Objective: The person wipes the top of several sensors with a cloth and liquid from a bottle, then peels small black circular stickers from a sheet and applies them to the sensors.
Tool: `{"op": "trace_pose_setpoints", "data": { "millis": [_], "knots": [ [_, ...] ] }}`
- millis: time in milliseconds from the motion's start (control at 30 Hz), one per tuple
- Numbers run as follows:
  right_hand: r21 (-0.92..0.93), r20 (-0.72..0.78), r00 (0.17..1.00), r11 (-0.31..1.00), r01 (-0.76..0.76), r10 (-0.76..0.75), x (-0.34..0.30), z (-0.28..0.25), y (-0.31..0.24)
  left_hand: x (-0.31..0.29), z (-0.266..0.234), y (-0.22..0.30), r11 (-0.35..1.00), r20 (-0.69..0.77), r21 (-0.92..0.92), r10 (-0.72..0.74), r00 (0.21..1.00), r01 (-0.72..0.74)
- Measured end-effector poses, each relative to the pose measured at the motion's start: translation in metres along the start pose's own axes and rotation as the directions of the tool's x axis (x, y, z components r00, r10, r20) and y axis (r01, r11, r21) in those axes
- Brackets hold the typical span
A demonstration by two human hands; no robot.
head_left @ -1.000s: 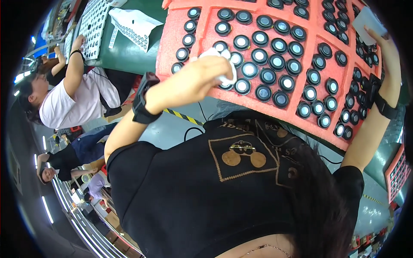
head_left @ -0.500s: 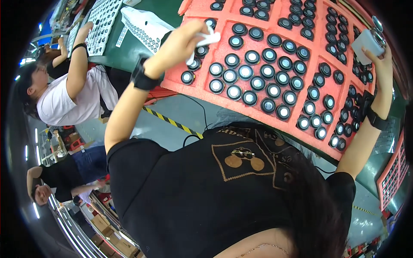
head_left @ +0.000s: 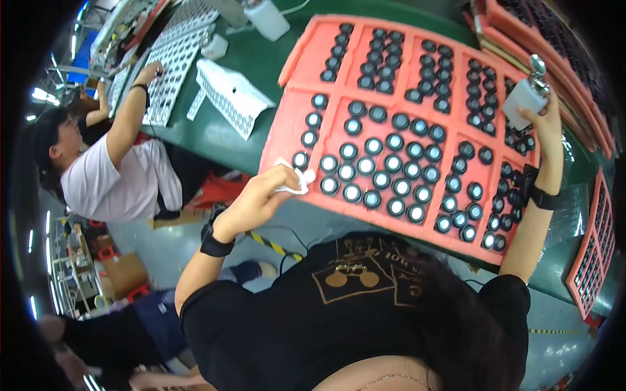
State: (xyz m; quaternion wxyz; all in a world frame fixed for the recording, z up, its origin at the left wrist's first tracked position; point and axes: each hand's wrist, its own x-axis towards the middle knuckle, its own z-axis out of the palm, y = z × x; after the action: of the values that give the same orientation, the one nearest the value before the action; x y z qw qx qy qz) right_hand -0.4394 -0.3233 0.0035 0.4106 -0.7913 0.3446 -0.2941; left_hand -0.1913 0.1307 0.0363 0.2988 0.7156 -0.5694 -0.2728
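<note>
A pink foam tray point(head_left: 285, 130) lies on the green table before me, divided into compartments. Rows of round black pieces with shiny, lens-like centres point(head_left: 370, 164) fill them. My left hand point(head_left: 266, 190) pinches a crumpled white cloth point(head_left: 298, 180) at the tray's near left corner, just below the nearest piece of the left column; whether the cloth touches that piece I cannot tell. Over the tray's right side, my right hand point(head_left: 549, 127) grips a translucent white bottle point(head_left: 523, 103) with a metal pump top. The bottle is tilted and hides some pieces beneath it.
A white sheet with printed circles point(head_left: 228, 94) lies left of the tray. Beyond it, a co-worker point(head_left: 98, 156) reaches over a white perforated tray point(head_left: 173, 68). Stacked pink trays point(head_left: 554, 72) stand at the far right, and another bottle point(head_left: 267, 19) stands at the back.
My left hand has come down toward me with the cloth, from the upper part of the left column to the near corner. My right hand still holds the bottle. The whole view has shifted.
</note>
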Motion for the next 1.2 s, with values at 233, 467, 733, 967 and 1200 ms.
{"op": "trace_pose_setpoints", "data": {
  "millis": [233, 467, 733, 967, 1200],
  "knots": [
    [0.240, 0.050, 0.999, 0.971, -0.002, -0.010, -0.018, 0.013, -0.062, 0.072, -0.069, 0.007, 0.999, -0.327, 0.036, 0.021, 0.945, -0.010],
    [0.239, 0.162, 0.983, 0.970, 0.040, -0.081, -0.010, 0.038, -0.100, 0.160, -0.115, -0.125, 0.832, -0.495, 0.530, 0.147, 0.856, 0.164],
    [0.104, 0.282, 0.913, 0.955, 0.276, -0.295, 0.025, 0.116, -0.132, 0.185, -0.093, -0.050, 0.979, -0.208, 0.196, -0.008, 0.978, 0.050],
    [0.182, 0.227, 0.845, 0.874, 0.451, -0.484, 0.035, 0.215, -0.167, 0.188, -0.051, 0.003, 0.964, -0.456, -0.109, 0.170, 0.874, -0.244],
    [0.256, 0.068, 0.704, 0.695, 0.672, -0.707, 0.005, 0.228, -0.189, 0.188, -0.068, -0.011, 0.881, -0.431, -0.380, 0.102, 0.897, -0.283]
  ]
}}
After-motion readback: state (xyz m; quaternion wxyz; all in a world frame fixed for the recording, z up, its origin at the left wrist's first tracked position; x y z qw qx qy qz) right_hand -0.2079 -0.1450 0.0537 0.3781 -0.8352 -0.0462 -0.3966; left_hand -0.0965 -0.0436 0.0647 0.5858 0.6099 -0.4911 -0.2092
